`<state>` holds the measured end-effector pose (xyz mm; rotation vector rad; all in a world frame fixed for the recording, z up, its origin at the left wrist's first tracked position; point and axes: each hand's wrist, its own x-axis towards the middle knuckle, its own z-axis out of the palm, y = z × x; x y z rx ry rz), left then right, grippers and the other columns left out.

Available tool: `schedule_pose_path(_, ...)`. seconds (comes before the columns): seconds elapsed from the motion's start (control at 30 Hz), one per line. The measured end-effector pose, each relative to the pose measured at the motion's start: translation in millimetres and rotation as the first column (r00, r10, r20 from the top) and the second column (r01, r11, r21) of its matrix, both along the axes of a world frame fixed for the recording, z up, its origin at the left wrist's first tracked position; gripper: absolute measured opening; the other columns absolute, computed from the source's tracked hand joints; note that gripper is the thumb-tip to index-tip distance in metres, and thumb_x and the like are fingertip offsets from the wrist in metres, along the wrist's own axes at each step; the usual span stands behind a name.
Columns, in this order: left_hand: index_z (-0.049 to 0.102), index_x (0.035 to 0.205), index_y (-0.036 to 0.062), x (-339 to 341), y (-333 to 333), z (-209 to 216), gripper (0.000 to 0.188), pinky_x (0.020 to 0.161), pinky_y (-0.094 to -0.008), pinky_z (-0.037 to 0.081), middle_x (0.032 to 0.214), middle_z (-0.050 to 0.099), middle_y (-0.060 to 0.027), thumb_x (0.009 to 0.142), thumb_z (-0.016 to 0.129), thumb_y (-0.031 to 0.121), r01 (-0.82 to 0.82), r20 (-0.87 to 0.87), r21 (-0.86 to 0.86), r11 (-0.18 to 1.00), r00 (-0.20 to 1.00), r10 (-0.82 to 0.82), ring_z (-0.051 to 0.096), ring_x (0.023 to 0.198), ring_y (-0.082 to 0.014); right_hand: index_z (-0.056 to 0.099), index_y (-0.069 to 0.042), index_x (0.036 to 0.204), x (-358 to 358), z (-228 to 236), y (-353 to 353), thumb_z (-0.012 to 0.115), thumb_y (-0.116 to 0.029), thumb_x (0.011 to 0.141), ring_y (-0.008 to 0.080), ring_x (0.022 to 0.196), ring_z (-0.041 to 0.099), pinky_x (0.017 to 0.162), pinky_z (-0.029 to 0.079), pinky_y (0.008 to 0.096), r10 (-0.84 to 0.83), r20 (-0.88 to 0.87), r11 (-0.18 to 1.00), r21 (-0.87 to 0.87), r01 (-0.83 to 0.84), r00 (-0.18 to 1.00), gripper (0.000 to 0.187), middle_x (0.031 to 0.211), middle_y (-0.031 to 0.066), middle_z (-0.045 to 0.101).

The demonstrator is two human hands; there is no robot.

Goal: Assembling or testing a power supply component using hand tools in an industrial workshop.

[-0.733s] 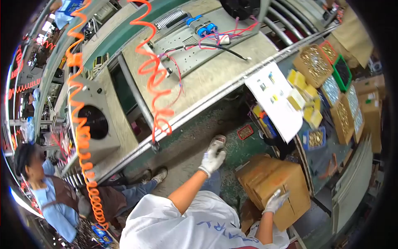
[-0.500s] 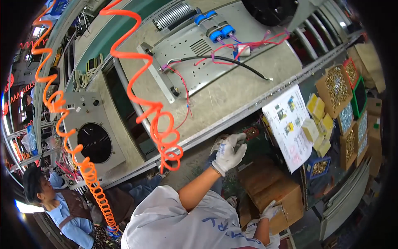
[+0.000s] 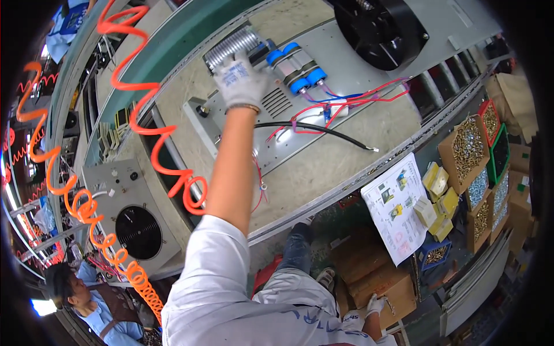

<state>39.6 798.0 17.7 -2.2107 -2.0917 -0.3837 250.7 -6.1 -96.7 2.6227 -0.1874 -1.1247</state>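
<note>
My left hand (image 3: 239,83), in a white glove, reaches over the grey metal panel (image 3: 277,141). Its fingers curl onto the near side of a silver ribbed coil (image 3: 232,46) at the panel's far left; the thumb is blurred and the fingertips are partly hidden. Beside the coil sit blue-capped cylinders (image 3: 296,68), with red and blue wires (image 3: 346,102) running from them. A black cable (image 3: 323,131) lies across the panel. Low at the right, my gloved right hand (image 3: 376,304) is closed by the edge of a cardboard box (image 3: 384,282); what it holds is too small to make out.
Orange coiled air hoses (image 3: 144,109) hang at the left. A black fan (image 3: 381,32) stands at the far right of the bench. Right of it are an instruction sheet (image 3: 395,205), yellow blocks (image 3: 441,202) and screw bins (image 3: 467,150). A co-worker (image 3: 95,300) sits at lower left.
My left hand has moved from in front of the bench, up and left, onto the ribbed coil. The view has shifted, and my right hand stays by the cardboard box.
</note>
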Motion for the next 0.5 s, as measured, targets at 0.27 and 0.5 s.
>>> schedule_pose_path(0.27,0.066,0.100,0.0088,-10.1,47.2,-18.8,0.041,0.082,-0.0449,0.052,0.105,0.065,-0.0159,0.084,0.063,0.046,0.108,-0.059,-0.198,0.974,0.991,-0.122,0.066,0.095,-0.0320,0.009,0.011,0.149,-2.1,-1.8,-1.1,0.054,-0.039,0.095,0.0372,0.146,0.017,0.121,0.015,0.0357,-0.006,0.011,1.000,-0.030,0.006,1.000,0.086,0.156,0.0295,0.014)
schedule_pose_path(0.5,0.066,0.094,0.0079,-29.6,50.5,-42.2,0.041,0.076,-0.0449,0.052,0.094,0.066,-0.0143,0.082,0.064,0.047,0.158,-0.043,-0.086,0.984,0.986,-0.162,0.066,0.088,-0.0328,0.011,0.011,0.148,-2.2,-2.3,0.9,0.053,-0.039,0.095,0.0367,0.147,0.015,0.121,0.014,0.0353,-0.028,-0.004,1.000,-0.014,0.028,1.000,0.084,0.156,0.0294,0.014)
